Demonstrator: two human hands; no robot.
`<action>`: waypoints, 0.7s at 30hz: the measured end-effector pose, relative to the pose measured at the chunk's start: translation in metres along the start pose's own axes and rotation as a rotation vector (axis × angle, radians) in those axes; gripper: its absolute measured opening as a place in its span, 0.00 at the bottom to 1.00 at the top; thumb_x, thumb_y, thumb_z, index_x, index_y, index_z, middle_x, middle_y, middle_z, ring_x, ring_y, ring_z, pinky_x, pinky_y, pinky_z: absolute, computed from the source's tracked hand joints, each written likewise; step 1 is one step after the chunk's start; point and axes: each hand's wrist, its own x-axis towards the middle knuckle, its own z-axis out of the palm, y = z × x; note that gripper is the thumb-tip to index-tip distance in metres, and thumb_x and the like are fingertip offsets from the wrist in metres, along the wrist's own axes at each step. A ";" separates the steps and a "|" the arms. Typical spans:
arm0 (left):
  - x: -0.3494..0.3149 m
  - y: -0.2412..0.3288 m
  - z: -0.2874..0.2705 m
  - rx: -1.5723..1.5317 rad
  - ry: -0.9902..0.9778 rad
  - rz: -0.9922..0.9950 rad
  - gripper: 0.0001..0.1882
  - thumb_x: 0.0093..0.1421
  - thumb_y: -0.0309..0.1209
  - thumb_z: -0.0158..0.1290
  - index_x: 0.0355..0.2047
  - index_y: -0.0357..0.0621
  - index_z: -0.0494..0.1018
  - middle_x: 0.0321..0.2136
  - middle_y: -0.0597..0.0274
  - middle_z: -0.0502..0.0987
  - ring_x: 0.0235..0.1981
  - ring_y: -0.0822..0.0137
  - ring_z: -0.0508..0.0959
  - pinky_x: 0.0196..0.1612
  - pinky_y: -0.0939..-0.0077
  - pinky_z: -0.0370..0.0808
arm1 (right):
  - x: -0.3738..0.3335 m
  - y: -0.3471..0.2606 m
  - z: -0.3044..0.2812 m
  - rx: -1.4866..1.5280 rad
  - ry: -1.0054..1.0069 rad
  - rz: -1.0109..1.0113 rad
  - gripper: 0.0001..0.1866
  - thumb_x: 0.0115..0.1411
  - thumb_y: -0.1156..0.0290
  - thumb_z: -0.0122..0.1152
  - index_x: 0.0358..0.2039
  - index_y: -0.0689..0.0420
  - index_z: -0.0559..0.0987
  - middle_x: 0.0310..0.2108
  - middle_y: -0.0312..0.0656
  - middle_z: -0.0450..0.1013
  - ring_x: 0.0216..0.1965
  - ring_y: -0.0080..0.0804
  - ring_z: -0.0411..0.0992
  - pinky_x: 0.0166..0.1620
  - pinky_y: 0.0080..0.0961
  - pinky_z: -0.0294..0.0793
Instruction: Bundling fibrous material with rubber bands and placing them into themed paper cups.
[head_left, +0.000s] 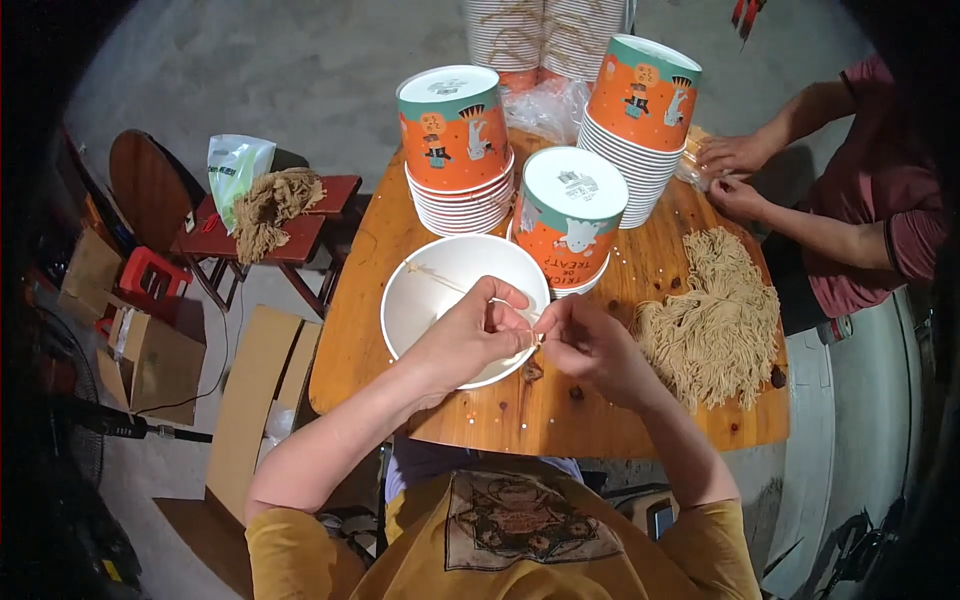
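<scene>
A white paper bucket [408,305] lies in front of me on the wooden table [350,350], its open mouth toward me. A thin tan cord [437,278] crosses its inside. My left hand [470,335] reaches over the near part of the bucket, fingers closed in a pinch. My right hand [592,345] meets it at the bucket's right rim, also pinched. The fingertips almost touch around a short pale piece of cord; its exact end is hidden by the fingers. Right of my right hand lies a heap of tan cords [715,320].
Orange-and-green bucket stacks stand upside down: left [455,140], middle [565,240], right [640,110]. Behind them are a clear plastic bag [548,110] and more stacks [503,35]. At right, a co-worker's hands [735,170] handle plastic wrapping. A red stool [305,225] holds more cords.
</scene>
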 end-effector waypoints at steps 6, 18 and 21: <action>0.000 0.001 0.002 0.020 -0.007 0.015 0.15 0.58 0.24 0.55 0.44 0.41 0.64 0.33 0.68 0.70 0.36 0.78 0.71 0.44 0.83 0.69 | -0.003 0.002 0.010 -0.148 0.153 -0.075 0.05 0.56 0.77 0.58 0.33 0.61 0.72 0.24 0.31 0.68 0.24 0.14 0.65 0.28 0.16 0.66; 0.003 -0.010 0.004 0.219 0.047 0.176 0.06 0.63 0.28 0.49 0.37 0.41 0.66 0.29 0.71 0.68 0.31 0.80 0.67 0.37 0.84 0.66 | -0.004 -0.005 0.010 -0.360 0.165 -0.147 0.06 0.54 0.75 0.62 0.30 0.60 0.73 0.24 0.33 0.67 0.24 0.15 0.64 0.28 0.16 0.65; 0.003 -0.009 0.007 0.127 0.025 0.154 0.05 0.64 0.28 0.48 0.37 0.41 0.65 0.30 0.71 0.66 0.31 0.79 0.66 0.37 0.84 0.66 | -0.005 -0.004 0.009 -0.410 0.173 -0.179 0.07 0.55 0.74 0.62 0.30 0.61 0.73 0.24 0.33 0.66 0.24 0.15 0.64 0.27 0.16 0.65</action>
